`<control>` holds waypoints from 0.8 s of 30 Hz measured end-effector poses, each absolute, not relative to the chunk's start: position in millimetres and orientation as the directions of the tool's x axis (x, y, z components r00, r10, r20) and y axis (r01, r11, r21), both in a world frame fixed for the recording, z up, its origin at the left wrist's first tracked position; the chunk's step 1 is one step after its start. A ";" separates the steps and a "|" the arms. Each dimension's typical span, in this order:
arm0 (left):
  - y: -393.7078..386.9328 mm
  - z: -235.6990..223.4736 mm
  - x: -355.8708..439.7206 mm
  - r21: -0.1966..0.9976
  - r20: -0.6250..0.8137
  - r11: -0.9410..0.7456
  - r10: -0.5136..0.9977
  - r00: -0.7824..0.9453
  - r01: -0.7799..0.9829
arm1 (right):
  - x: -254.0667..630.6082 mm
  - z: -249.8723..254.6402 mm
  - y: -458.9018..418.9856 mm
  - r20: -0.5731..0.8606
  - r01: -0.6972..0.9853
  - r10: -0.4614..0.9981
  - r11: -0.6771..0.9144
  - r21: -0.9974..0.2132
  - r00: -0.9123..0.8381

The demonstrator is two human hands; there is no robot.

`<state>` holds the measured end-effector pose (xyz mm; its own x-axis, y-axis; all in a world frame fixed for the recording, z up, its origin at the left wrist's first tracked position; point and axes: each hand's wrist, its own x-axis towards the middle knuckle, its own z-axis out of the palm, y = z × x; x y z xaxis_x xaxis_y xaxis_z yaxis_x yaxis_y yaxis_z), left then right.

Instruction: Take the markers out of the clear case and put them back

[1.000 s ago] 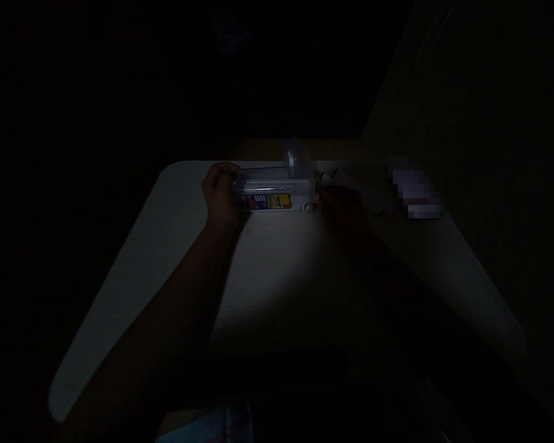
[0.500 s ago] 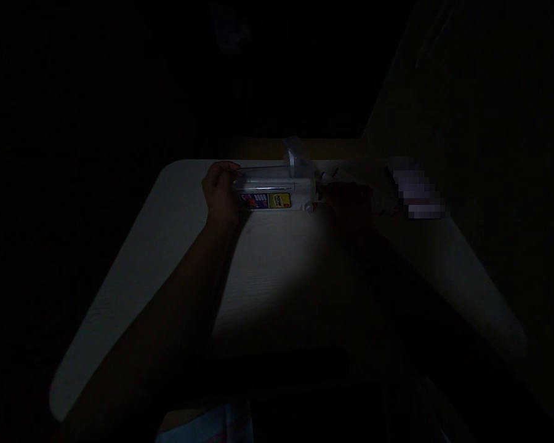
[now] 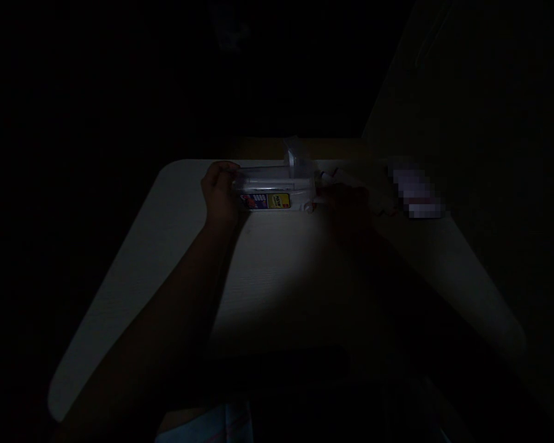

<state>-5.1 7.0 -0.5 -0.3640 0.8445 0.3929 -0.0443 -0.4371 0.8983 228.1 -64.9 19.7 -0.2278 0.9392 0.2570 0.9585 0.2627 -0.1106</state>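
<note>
Cylinder of clear plastic (image 3: 274, 179) with printed yellow label (image 3: 277, 200) lies sideways near far edge of pale grained tabletop (image 3: 277, 277); left hand (image 3: 220, 194) clamped on its end, right hand (image 3: 348, 212) apart by other end, grip unclear; room dark.

my right hand (image 3: 348, 212) has drawn a little to the right since a second ago, so my fingers (image 3: 327, 195) no longer sit over the small white fitting (image 3: 308, 207) on the clear plastic container (image 3: 274, 181) and now stay just beside it. the light on the surface (image 3: 277, 277) has dimmed too, and the whole view is darker than before.
</note>
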 end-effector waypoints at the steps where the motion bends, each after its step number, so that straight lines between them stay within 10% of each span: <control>1: 7.8 -1.5 -5.5 0.895 0.400 -0.444 0.841 -0.363 -0.044 | 226.4 20.2 -65.7 0.243 0.961 0.941 0.264 -0.086 -0.237; 24: 9.9 -4.4 -7.3 0.896 0.401 -0.442 0.845 -0.353 -0.041 | 233.8 19.6 -65.5 0.218 0.953 0.929 0.303 0.020 -0.300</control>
<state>-7.3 9.9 -4.4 -0.3528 0.8453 0.4013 -0.0410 -0.4424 0.8959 233.8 -65.5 19.6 -0.2995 0.9289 0.2177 0.9529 0.3026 0.0199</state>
